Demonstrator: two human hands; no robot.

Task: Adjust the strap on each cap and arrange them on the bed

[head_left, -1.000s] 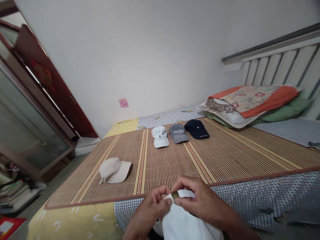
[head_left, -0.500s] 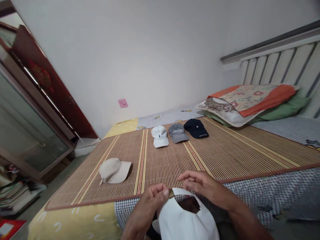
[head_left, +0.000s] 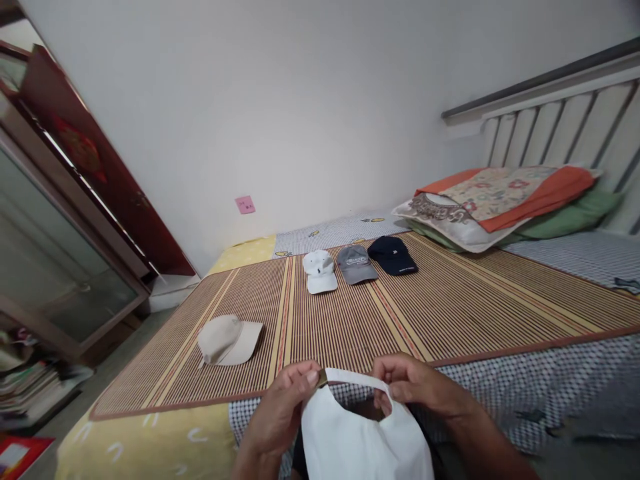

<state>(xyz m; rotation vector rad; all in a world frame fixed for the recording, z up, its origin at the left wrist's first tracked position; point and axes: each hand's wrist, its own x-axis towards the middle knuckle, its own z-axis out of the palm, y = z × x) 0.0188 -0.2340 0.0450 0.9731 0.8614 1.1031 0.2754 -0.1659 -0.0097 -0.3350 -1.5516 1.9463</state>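
A white baseball cap (head_left: 360,437) is held at the bottom of the view, its back opening and strap facing up. My left hand (head_left: 285,407) pinches the strap's left end at a small brass-coloured buckle (head_left: 323,378). At the strap's right end, my right hand (head_left: 417,387) is closed on the cap's edge, thumb on the outside and fingers partly hidden behind it. The cap's brim is out of sight. A beige cap (head_left: 227,340) lies to the left on the striped mat (head_left: 320,327), its brim pointing right.
Farther back on the mat stand a white cap (head_left: 320,272), a grey cap (head_left: 356,264) and a navy cap (head_left: 393,255) in a row. Stacked pillows (head_left: 500,207) lie at the right by the white bed rail (head_left: 565,127). A glass-fronted cabinet (head_left: 55,247) is at the left.
My right hand has come down from above the cap and taken hold of the strap's right end. The cap has shifted slightly left and its strap is now stretched straighter.
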